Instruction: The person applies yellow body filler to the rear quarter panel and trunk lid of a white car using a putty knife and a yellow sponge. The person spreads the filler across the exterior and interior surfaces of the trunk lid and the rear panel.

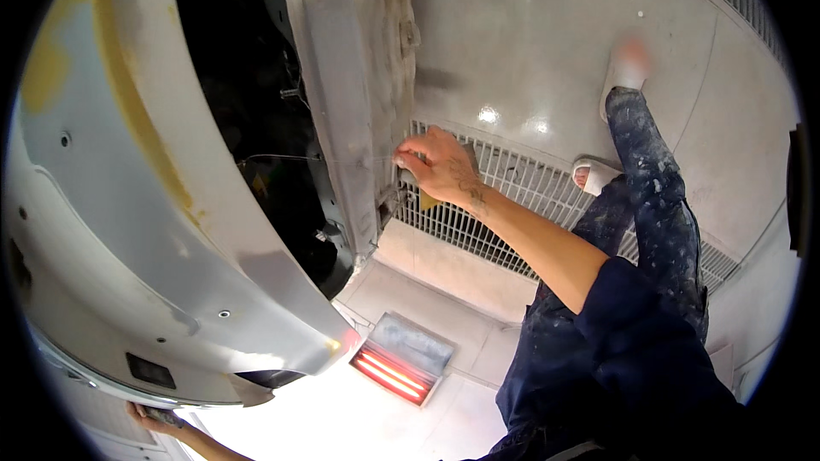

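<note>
My right hand [436, 166] is raised beside the car body's edge, with thumb and fingers pinched together on the end of a thin wire or cord [282, 156]. That strand stretches left, across the body's bare metal edge [342, 76], into the dark opening. Something yellow [429, 200] shows just under the hand; I cannot make out what it is. At the lower left my left hand [154, 420] is at the far edge of a raised grey-white car lid [145, 205] with yellow patches. A dark grey thing [164, 416] shows at its palm, its kind unclear.
Below my right hand a metal floor grate [504, 170] runs through the pale floor [530, 42]. A heater with glowing red tubes [393, 374] is at the lower middle. My legs in paint-spattered dark trousers [658, 179] and white sandals [596, 177] are at right.
</note>
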Available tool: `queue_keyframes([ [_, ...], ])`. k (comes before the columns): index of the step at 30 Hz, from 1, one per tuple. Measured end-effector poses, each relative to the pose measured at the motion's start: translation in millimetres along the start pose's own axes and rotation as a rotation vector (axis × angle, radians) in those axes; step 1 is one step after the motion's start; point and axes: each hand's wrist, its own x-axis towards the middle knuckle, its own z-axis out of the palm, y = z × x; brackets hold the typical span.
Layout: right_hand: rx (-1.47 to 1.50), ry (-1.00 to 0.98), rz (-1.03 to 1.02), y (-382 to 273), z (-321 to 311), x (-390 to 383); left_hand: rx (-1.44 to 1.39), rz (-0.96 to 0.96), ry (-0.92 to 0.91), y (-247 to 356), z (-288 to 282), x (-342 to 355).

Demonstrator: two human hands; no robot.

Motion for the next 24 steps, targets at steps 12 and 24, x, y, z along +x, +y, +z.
queue_keyframes([
  [12,0.143,-0.152,0.345,-34,75,-27,0.076,0.096,-0.075,19,3,-9],
  [24,-0.506,-0.345,-0.193,-92,7,26,0.196,0.136,0.131,26,37,-29],
])
